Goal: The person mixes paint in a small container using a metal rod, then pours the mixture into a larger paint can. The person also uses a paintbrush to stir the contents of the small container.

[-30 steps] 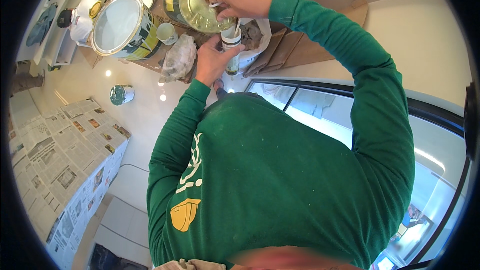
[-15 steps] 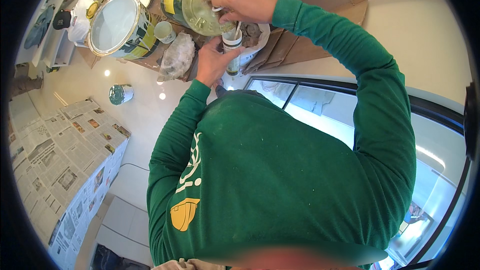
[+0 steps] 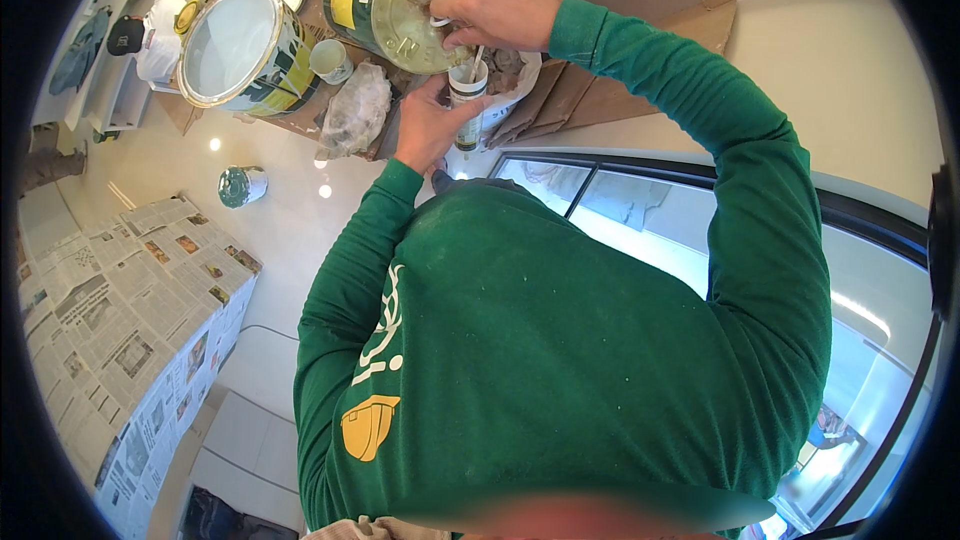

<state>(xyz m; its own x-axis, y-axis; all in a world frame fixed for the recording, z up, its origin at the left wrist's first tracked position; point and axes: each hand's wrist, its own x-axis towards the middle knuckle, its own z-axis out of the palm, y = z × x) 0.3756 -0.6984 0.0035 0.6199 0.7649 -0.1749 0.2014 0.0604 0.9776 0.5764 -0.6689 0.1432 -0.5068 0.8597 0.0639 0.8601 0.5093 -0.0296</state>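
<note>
The 2 hands work at upper center of the frame. The left hand [image 3: 432, 130] grips a slim white container [image 3: 467, 120], its thumb across the front. This container stands upright just right of that palm and below the right hand [image 3: 505, 8], a thin stick [image 3: 477, 62] poking from its top. The right hand's fingers are closed at a white handle on the gold top of a large metal can [image 3: 350, 0]; the can leans with its top toward the container, but whether they touch is unclear. Right of the container is a white sack [image 3: 522, 80] with grayish contents. Toward upper left sit a crumpled plastic bag [image 3: 357, 110], a small cup [image 3: 332, 64] and a big bucket [image 3: 282, 82]. Farther out, a small pail [image 3: 242, 187] stands on the floor, and newspaper [image 3: 130, 300] covers a surface at left.
</note>
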